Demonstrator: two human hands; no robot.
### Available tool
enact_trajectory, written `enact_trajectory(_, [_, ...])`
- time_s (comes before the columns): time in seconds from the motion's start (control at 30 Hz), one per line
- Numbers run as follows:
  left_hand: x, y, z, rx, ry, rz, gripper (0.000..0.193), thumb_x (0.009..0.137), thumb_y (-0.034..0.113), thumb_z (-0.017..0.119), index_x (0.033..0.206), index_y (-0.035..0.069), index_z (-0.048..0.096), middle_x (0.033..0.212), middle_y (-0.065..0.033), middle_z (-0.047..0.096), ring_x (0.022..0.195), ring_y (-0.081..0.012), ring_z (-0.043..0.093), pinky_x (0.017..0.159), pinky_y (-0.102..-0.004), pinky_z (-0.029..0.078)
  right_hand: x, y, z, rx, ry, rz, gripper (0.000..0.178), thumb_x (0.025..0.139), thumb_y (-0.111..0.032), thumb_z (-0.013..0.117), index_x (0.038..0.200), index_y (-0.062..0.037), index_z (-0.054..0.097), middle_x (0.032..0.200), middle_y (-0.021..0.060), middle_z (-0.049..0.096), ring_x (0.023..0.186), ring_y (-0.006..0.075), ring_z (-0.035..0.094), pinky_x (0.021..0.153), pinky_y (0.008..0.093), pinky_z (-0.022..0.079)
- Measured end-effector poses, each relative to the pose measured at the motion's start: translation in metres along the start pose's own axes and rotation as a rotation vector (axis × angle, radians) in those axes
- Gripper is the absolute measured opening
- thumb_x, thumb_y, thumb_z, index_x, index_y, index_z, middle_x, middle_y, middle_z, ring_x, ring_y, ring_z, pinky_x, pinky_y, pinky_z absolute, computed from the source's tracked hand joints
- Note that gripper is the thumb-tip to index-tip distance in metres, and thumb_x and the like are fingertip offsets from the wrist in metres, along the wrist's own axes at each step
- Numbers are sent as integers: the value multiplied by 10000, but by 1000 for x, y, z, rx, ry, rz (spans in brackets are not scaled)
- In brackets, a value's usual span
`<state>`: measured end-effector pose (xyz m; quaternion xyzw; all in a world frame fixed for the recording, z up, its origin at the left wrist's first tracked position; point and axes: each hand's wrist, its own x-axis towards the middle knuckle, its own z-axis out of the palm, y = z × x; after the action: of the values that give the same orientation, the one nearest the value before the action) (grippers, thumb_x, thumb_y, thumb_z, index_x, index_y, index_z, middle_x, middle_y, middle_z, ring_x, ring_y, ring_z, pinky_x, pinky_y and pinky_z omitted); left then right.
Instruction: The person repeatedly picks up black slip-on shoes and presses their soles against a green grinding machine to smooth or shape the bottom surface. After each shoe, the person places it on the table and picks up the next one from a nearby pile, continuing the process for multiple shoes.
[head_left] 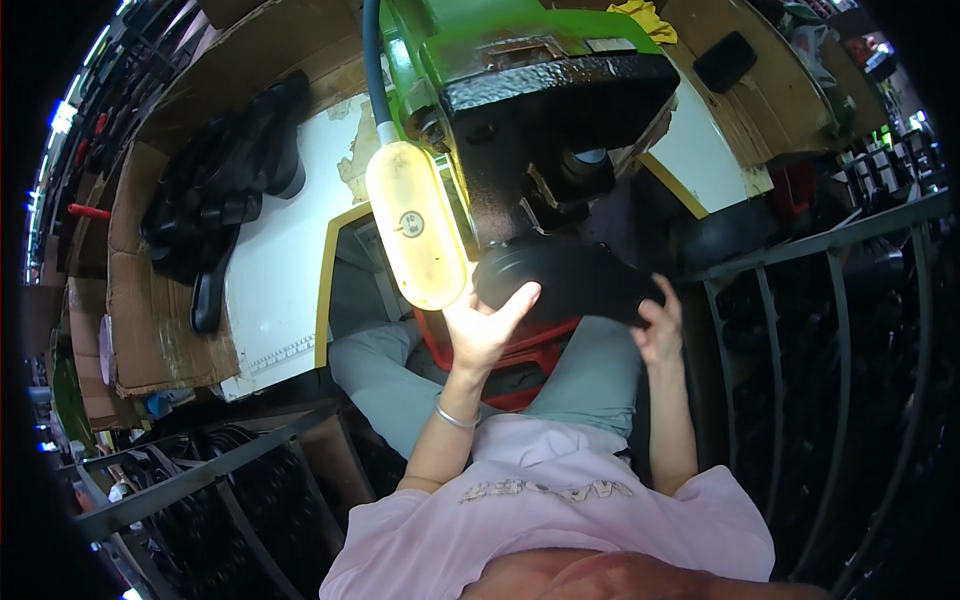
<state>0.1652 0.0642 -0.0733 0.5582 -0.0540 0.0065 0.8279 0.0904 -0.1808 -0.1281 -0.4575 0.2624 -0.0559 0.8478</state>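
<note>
A black shoe sole (575, 280) lies crosswise under the dark head of a green machine (550, 95). Its broad end is gripped by my left hand (480, 325), thumb on top and fingers mostly hidden behind it. At the narrower end, my right hand (658, 322) closes its bent fingers on the edge. A glowing yellow lamp (415, 225) on a blue-grey cable hangs just above my left hand. The place where the sole meets the machine is in dark shadow, so I cannot tell whether they touch.
Black soles (225, 185) are piled on the white table (275, 265) inside a cardboard surround (150, 300) at left. Another dark piece (726, 62) lies on cardboard at far right. Metal racks (840, 300) stand on both sides. A red stool (515, 398) shows below my hands.
</note>
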Motion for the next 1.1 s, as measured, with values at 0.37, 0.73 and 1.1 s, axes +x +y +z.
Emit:
enact_trajectory(0.37, [-11,0,-65,-346,-9,-143,315,848,51,694,1131,-52,600,1103,-109,649,1019,-167,608,963,-342,471,42,-65,77,-282,-280,-279,522,715,-35,758,1185,11,536,963,62,606,616,45,552,353,152,352])
enact_trajectory(0.73, [-8,-3,-40,-657,210,-292,220,979,105,484,1129,1,607,1051,-113,666,995,-247,633,950,-407,490,28,25,19,94,-314,-139,615,760,-156,809,1261,-131,453,1171,91,578,851,195,611,541,276,482])
enact_trajectory(1.1, [-23,-21,20,-646,77,-213,143,936,60,579,1061,-6,566,995,-63,627,891,-131,591,837,-277,496,6,86,-19,451,-295,81,511,818,-337,742,1237,-117,550,1186,42,592,966,165,551,650,271,429])
